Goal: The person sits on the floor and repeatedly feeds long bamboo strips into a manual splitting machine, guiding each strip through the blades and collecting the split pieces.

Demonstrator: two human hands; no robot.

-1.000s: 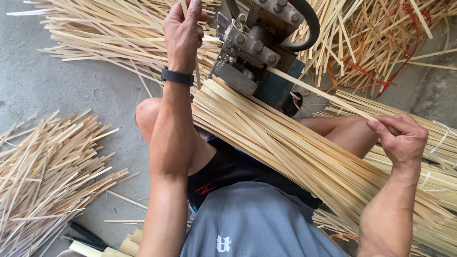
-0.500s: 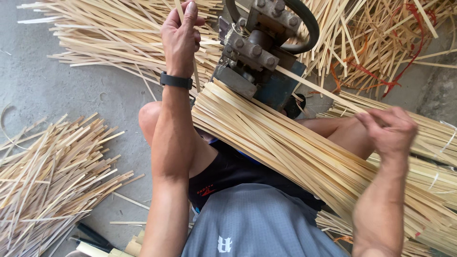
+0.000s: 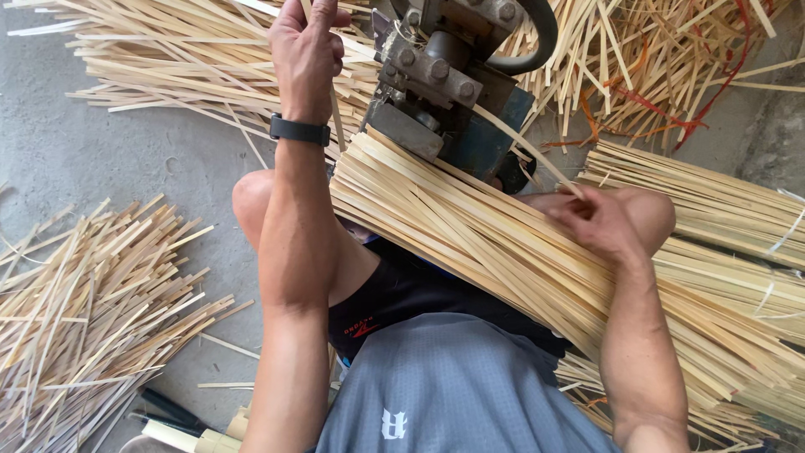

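left hand [image 3: 309,42] is closed on a thin bamboo strip [image 3: 335,126] beside the metal machine [image 3: 444,80]; right hand [image 3: 597,220] pinches one strip [image 3: 524,151] above the bamboo bundle [image 3: 503,252] lying across the lap.

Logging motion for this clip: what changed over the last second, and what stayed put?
The right hand moved from the far right edge of the bundle of bamboo strips in toward the machine, now pinching a single strip that leads to it. The left hand stayed raised beside the machine, gripping a strip. Bundle across the lap and floor piles unchanged.
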